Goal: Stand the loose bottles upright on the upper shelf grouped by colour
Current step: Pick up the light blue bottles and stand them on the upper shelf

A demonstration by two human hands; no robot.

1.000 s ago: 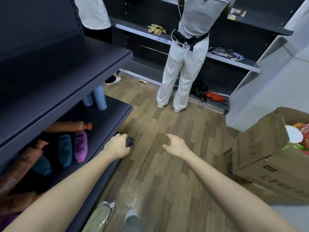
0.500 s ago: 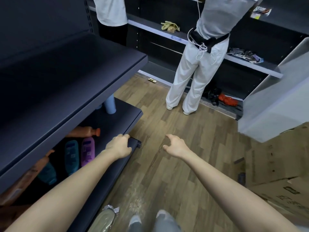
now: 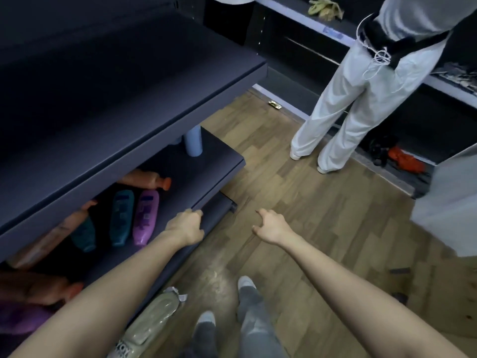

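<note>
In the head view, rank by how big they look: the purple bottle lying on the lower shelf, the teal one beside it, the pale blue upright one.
1. Purple bottle and teal bottle: alike, can't rank them.
2. Pale blue bottle: looks smallest, but the upper shelf hides its top and it stands farther off.

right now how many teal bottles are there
2 teal bottles: one beside the purple bottle, one left of it, partly under the upper shelf; more may be hidden.

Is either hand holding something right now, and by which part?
The left hand grips the lower shelf by its front edge, fingers curled over it. The right hand is open and holds nothing.
</note>
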